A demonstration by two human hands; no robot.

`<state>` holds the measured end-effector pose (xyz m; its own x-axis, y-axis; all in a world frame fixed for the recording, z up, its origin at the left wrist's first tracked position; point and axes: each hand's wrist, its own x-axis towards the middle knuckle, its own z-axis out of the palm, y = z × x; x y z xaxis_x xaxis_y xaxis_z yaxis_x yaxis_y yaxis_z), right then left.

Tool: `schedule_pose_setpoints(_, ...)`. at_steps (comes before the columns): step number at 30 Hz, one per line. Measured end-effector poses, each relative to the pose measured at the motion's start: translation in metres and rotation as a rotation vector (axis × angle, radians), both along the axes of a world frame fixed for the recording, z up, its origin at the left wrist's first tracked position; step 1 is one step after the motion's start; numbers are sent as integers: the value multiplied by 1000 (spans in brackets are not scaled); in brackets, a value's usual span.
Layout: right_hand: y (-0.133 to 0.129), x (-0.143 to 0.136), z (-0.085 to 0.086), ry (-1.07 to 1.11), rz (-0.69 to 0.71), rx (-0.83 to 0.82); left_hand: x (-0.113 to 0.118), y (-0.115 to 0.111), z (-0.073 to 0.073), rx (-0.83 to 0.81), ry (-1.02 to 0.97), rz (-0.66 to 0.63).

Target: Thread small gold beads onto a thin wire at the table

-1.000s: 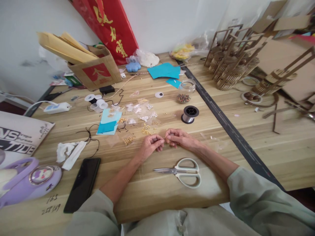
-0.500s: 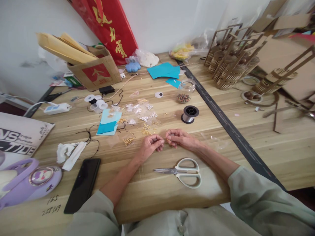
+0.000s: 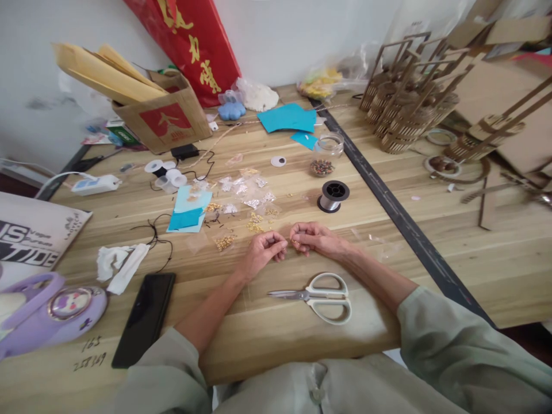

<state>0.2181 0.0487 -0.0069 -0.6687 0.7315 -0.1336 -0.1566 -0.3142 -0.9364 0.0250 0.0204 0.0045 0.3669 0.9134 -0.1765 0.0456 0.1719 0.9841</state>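
My left hand (image 3: 266,251) is pinched, thumb against fingers, just above the wooden table; what it holds is too small to make out. Close beside it on the right, my right hand (image 3: 311,237) pinches small gold beads (image 3: 295,243) between thumb and fingers. The two hands are slightly apart. Scissors with pale handles (image 3: 330,298) lie below them, blades to the left. Behind my right hand stands a black spool of clear wire (image 3: 333,196). Loose gold beads (image 3: 255,222) lie behind my left hand, and a small bag of gold beads (image 3: 225,242) lies to its left.
A glass jar (image 3: 328,146) stands behind the spool, with dark beads low inside. Blue cards (image 3: 186,218), a black phone (image 3: 144,319) and a purple object (image 3: 56,316) are on the left. Bamboo baskets (image 3: 407,121) stand at the back right, beyond a black strip (image 3: 388,213).
The view has shifted slightly, so most table objects appear a little higher. Both hands keep nearly the same pinched pose beside each other.
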Motion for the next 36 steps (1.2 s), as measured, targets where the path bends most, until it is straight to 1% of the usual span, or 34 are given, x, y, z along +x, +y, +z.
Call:
schedule_pose_setpoints(5, 0, -1, 1, -6, 27, 17, 0, 0, 1, -5, -3, -13)
schedule_pose_setpoints(18, -1, 0, 1, -15, 24, 37, 0, -1, 2, -16, -13, -23)
schedule_pose_setpoints(24, 0, 0, 1, -16, 23, 28, 0, -1, 0, -12, -18, -31)
schedule_pose_setpoints(36, -1, 0, 0, -19, 14, 5, 0, -1, 2, -9, -21, -22)
